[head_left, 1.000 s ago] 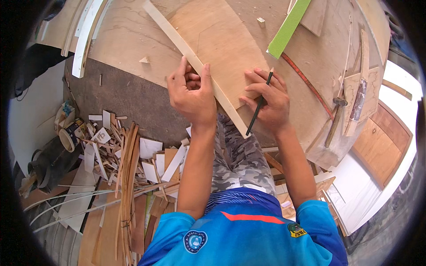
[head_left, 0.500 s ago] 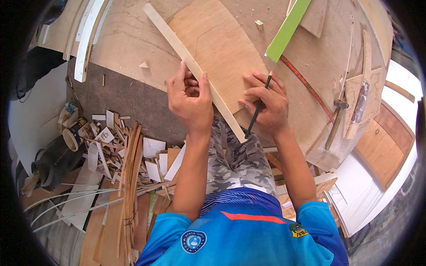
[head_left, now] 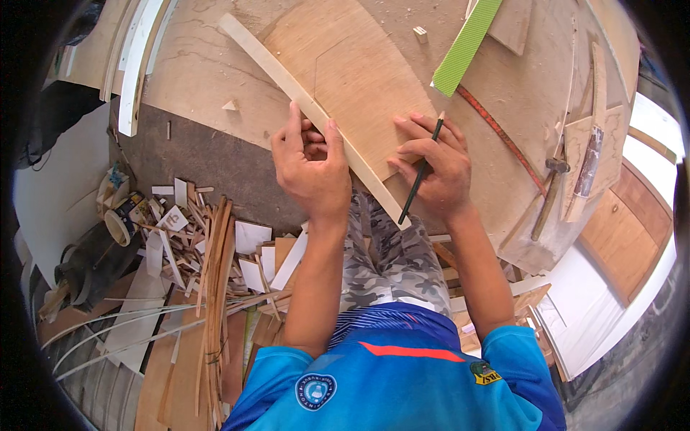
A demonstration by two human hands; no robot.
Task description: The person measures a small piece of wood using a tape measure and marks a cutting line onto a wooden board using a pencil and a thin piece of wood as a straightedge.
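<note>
A pale wooden strip [head_left: 273,69] lies diagonally along the left edge of a plywood piece [head_left: 359,86], which has a curved side and thin pencil lines. My left hand [head_left: 311,161] grips the strip near its middle, thumb and index finger on it, other fingers curled. My right hand [head_left: 431,165] holds a dark green pencil [head_left: 417,179] at a slant, its sharpened end upward and its lower end by the strip's near end. Fingertips of that hand rest on the plywood's lower right.
The worktable [head_left: 194,65] holds a green strip [head_left: 467,47], an orange-red rule [head_left: 503,140], a hammer [head_left: 557,165] and wood pieces. Offcuts [head_left: 172,237] and long thin slats [head_left: 212,287] are piled at lower left; a wooden panel [head_left: 622,230] is at right.
Both hands keep their holds. The strip and plywood shift slightly in the picture along with the surroundings; little else has visibly moved.
</note>
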